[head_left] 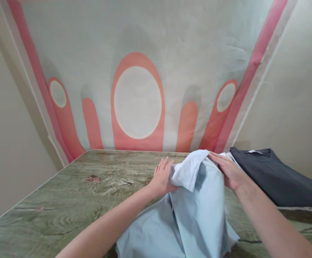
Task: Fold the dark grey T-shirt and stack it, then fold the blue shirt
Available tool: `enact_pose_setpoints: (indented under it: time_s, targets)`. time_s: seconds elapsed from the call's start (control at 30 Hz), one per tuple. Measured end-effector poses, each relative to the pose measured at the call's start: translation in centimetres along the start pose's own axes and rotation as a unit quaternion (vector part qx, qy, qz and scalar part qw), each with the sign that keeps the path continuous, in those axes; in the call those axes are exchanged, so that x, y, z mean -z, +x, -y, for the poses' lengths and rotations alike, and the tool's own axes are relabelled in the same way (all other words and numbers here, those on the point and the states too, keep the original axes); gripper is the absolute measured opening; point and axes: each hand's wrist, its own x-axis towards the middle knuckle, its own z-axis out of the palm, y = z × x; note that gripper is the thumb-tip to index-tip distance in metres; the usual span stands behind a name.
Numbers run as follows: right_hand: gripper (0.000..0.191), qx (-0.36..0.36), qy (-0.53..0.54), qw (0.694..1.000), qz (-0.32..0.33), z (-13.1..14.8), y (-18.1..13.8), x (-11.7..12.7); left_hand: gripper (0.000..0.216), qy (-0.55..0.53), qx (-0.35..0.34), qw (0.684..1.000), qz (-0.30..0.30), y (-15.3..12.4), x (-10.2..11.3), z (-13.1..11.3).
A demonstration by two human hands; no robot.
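Note:
A light blue garment [196,215] lies bunched on the grey-green wood-grain table [64,200], running from the near edge up to its far end. My left hand [162,177] rests at the garment's upper left, thumb tucked under a raised fold of cloth, fingers stretched forward on the table. My right hand [230,170] lies flat with fingers extended on the garment's upper right edge, pressing it down. The fold between both hands stands up and droops to the left.
A folded dark grey shirt [277,179] lies on the table at the right, over a white layer. A cloth backdrop [137,104] with pink-orange ovals and stripes hangs behind the table's far edge. Plain beige walls stand on both sides.

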Motion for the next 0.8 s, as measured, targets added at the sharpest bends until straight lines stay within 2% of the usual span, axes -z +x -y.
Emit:
enact_pose_setpoints:
  time_s: [0.1, 0.17, 0.23, 0.3, 0.37, 0.43, 0.53, 0.57, 0.6, 0.67, 0.73, 0.8]
  targets:
    - [0.018, 0.017, -0.017, 1.0, -0.007, 0.9, 0.0, 1.1, 0.034, -0.083, -0.014, 0.996, 0.006, 2.6, -0.1, 0.8]
    - [0.018, 0.025, -0.028, 0.999, -0.026, 1.2, 0.6, 2.6, 0.014, -0.189, 0.008, 0.982, -0.005, 4.2, 1.0, 0.9]
    - [0.018, 0.029, -0.046, 0.997, -0.06, 1.0, 1.6, 4.3, 0.013, -0.272, 0.064, 0.958, -0.057, 5.7, 2.7, 0.5]
    - [0.021, 0.038, -0.089, 0.989, -0.111, 0.5, 2.6, 5.8, 0.014, -0.31, 0.115, 0.938, -0.104, 7.0, 4.2, -0.2]
    - [0.029, 0.076, -0.168, 0.973, -0.139, -0.2, 3.1, 6.4, 0.015, -0.323, 0.135, 0.933, -0.083, 8.0, 5.2, -1.5]
    - [0.044, 0.129, -0.26, 0.953, -0.09, -0.6, 2.9, 5.5, 0.016, -0.306, 0.134, 0.942, -0.027, 8.6, 5.4, -3.1]
    - [0.068, 0.178, -0.337, 0.921, 0.08, -1.0, 1.4, 2.1, 0.017, -0.278, 0.098, 0.955, 0.037, 8.7, 4.3, -5.9]
    - [0.072, 0.192, -0.342, 0.913, 0.114, -1.1, 0.8, 0.9, 0.019, -0.289, 0.075, 0.953, 0.057, 8.6, 3.8, -6.7]
    - [0.07, 0.211, -0.347, 0.906, 0.122, -1.2, 0.4, -0.2, 0.021, -0.31, 0.049, 0.946, 0.076, 8.4, 3.2, -7.4]
    - [0.052, 0.229, -0.363, 0.898, 0.094, -1.2, 0.1, -1.3, 0.03, -0.364, -0.004, 0.926, 0.1, 8.2, 2.3, -8.0]
    - [0.034, 0.217, -0.368, 0.902, 0.065, -1.1, 0.3, -1.1, 0.042, -0.394, -0.025, 0.914, 0.097, 7.9, 1.7, -7.6]
    - [0.028, 0.183, -0.345, 0.919, 0.057, -0.8, 0.7, 0.0, 0.054, -0.386, -0.01, 0.917, 0.1, 7.7, 1.4, -6.6]
